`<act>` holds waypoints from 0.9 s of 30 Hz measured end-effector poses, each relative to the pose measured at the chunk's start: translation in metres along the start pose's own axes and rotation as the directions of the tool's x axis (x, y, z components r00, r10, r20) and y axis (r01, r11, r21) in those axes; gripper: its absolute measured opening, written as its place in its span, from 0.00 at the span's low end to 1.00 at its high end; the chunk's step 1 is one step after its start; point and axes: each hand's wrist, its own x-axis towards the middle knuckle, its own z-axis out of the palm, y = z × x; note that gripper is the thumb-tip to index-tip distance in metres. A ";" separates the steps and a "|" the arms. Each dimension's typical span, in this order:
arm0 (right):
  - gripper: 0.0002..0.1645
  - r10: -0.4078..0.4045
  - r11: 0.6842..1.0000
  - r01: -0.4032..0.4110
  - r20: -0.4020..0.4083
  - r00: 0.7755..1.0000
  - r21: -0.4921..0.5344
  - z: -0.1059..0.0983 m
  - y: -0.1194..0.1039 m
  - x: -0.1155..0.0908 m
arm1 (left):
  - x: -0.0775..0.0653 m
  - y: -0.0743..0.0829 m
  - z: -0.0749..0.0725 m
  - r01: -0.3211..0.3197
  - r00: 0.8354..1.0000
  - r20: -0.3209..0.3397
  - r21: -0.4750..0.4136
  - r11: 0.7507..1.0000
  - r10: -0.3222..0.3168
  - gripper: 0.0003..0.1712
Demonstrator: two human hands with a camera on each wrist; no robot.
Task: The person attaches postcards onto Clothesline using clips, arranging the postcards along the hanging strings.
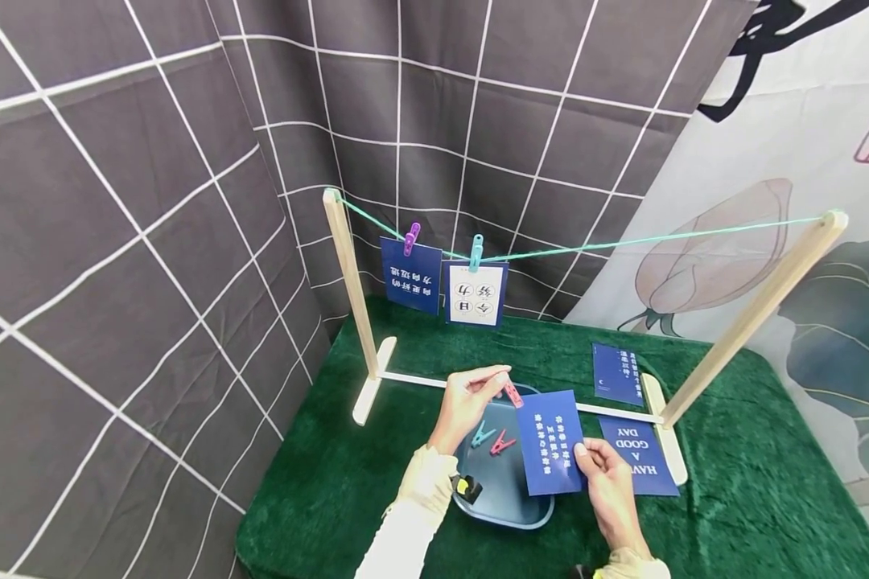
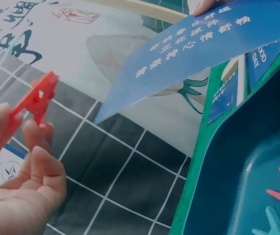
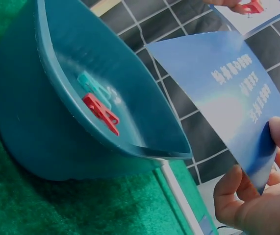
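on a table under green cloth, the left post of a wooden frame carries one end of a green cord; along it, a purple clip hangs a dark blue card, and just beside that a light-blue clip hangs a white card with a blue border. lower down, a person's left hand has its grip pinched on a red clip, which the left wrist view shows apart from the raised card. a blue basin holds a teal clip and a second red clip. to their right, the right hand has its grip on the raised card's edge, thumb across the printed face. at far right, an upper card and a lower card, reading "a good day," lie near the right post.
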 end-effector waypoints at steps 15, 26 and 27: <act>0.13 0.009 1.000 -0.009 0.009 1.000 -0.003 0.001 -0.006 0.003 | 0.004 0.009 0.005 0.105 0.992 -0.073 0.042 0.994 -0.102 0.19; 0.14 0.003 1.000 -0.003 0.001 1.000 0.003 0.000 -0.009 0.005 | 0.006 0.010 0.006 0.074 0.994 -0.083 0.045 0.996 -0.070 0.18; 0.14 0.000 1.000 0.000 -0.001 1.000 0.007 0.000 -0.010 0.005 | 0.006 0.010 0.007 0.067 0.994 -0.086 0.045 0.997 -0.063 0.18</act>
